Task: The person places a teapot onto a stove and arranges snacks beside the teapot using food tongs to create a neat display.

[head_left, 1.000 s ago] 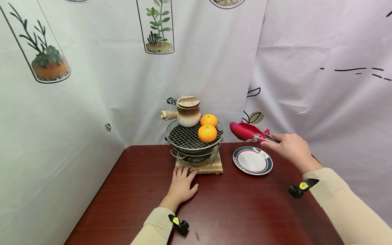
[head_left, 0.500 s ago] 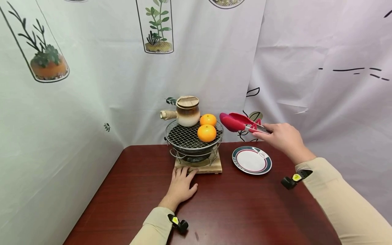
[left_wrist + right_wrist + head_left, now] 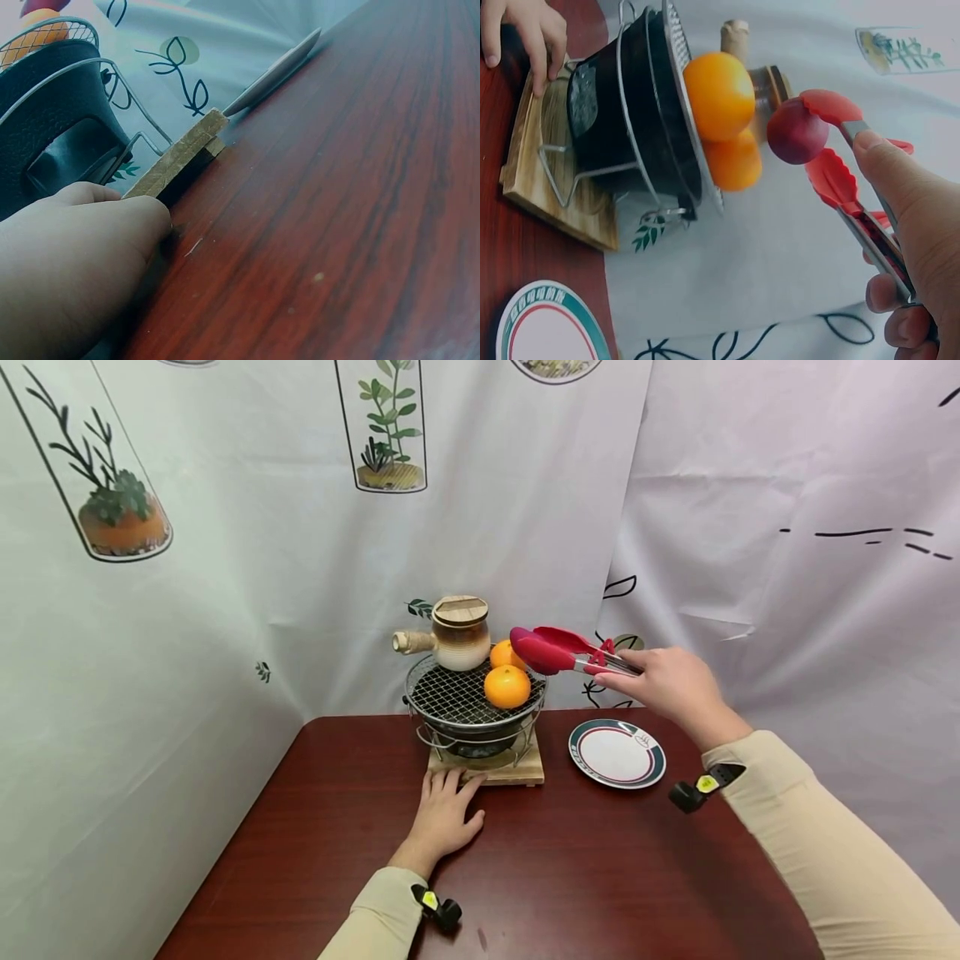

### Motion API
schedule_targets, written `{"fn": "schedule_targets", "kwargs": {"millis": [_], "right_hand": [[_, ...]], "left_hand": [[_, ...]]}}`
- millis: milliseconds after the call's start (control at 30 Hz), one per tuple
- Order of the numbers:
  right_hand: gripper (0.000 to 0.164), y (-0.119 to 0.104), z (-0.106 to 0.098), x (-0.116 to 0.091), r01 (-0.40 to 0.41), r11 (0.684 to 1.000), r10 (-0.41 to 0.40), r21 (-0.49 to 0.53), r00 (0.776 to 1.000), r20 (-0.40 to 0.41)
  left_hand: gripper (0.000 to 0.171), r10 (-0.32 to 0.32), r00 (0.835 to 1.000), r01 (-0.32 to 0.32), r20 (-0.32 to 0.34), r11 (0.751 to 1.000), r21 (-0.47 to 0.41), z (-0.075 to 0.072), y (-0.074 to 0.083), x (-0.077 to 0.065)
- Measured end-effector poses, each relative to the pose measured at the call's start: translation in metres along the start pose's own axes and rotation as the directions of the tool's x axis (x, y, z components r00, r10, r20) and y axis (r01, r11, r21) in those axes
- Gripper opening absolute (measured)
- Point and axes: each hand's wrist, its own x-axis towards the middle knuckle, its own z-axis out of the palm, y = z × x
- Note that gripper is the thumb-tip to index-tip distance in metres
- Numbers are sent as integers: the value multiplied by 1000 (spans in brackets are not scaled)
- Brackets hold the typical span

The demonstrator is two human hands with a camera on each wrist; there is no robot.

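Note:
My right hand (image 3: 671, 687) grips red-tipped metal tongs (image 3: 832, 184) above the right side of the round tabletop grill (image 3: 442, 697). Between the tong heads sits a dark red, plum-like round fruit (image 3: 798, 131), mostly covered by them in the head view. Two oranges (image 3: 507, 687) rest on the grill's wire mesh; the tongs overlap the rear one in the head view. A clay pot (image 3: 461, 647) with a wooden lid and side handle stands behind them. My left hand (image 3: 441, 820) lies with fingers extended, fingertips on the front edge of the wooden board (image 3: 531, 770) under the grill.
To the right of the grill, a white plate (image 3: 617, 754) with a green rim lies on the dark red table (image 3: 555, 868). A printed white cloth (image 3: 517, 510) hangs close behind the table and along its left side.
My right hand has moved left and up with the tongs and fruit, from above the plate to the grill's right side. The left hand keeps its place on the board.

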Motion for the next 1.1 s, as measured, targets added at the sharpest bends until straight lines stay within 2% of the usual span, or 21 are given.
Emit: {"fn": "schedule_targets", "kwargs": {"millis": [233,467,700,1100], "right_hand": [[71,-23,0,7,73,997,-73,8,996,-44],[55,-46,7,14,161,987,-159,30,985,-62],[64,-67,15,18,183,982,-182,37,983,-22],[68,-92,29,21,209,977,-209,-28,978,9]], "left_hand": [[55,0,1000,0,4,1000,5,-1,-1,1],[55,-3,1000,3,9,1000,9,-1,-1,0],[55,-6,1000,5,24,1000,11,1,-1,-1],[54,3,1000,-3,9,1000,14,-1,-1,0]]}}
